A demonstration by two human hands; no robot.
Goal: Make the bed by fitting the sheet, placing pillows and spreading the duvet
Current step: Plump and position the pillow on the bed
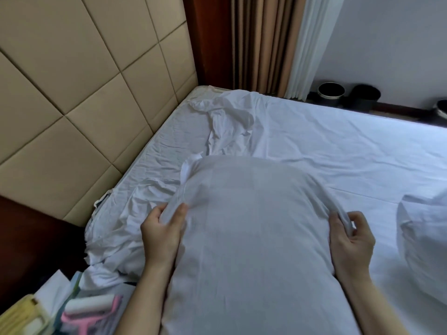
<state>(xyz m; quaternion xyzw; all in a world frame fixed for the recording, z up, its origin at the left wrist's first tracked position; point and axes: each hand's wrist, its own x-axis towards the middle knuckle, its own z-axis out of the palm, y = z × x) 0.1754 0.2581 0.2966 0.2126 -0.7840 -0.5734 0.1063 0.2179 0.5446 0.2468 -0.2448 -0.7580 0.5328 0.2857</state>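
Pillow (pixel 254 226) (white case) is up over the near side of the bed, held w/ both hands: left hand (pixel 162 228) pinches case fabric at its left edge, right hand (pixel 350 238) curls round a fold at the right edge. Sheet (pixel 338 146) lies rumpled nr the headboard (pixel 84 93), smoother to the right; 2nd pillow (pixel 425 238) rests at far right.

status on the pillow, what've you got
Left hand and right hand both gripping pillow by its sides. Sheet on mattress, bunched near headboard. Second pillow lying to the right.
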